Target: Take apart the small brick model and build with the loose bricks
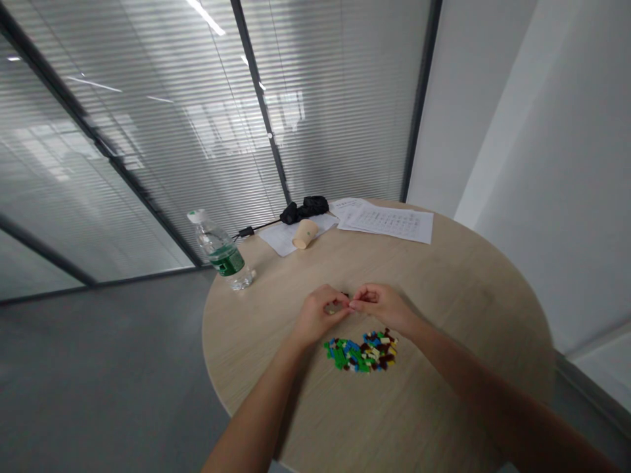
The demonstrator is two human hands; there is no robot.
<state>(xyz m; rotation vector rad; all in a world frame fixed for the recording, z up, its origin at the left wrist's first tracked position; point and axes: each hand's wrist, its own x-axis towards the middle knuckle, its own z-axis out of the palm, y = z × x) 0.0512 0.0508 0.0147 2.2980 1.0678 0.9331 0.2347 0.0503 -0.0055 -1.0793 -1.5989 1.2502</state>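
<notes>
My left hand [318,315] and my right hand [382,305] meet just beyond a pile of small toy building bricks [362,351]. Thumb and fingers of each are pinched together, and the fingertips of both touch or nearly touch. Whatever lies between them is too small and too covered to make out. A bit of something dark [346,295] shows just behind the fingertips; whether it is held or lies on the table I cannot tell. Green, blue, brown, yellow and pale bricks lie loose and mixed in the pile, between my forearms.
The round wooden table [473,282] also bears a water bottle [227,257] standing at the left. A paper cup [304,234] lies on its side on a sheet [280,240]. Behind are a black folded umbrella [310,207] and printed papers [389,221]. A blinds-covered glass partition [340,118] stands beyond.
</notes>
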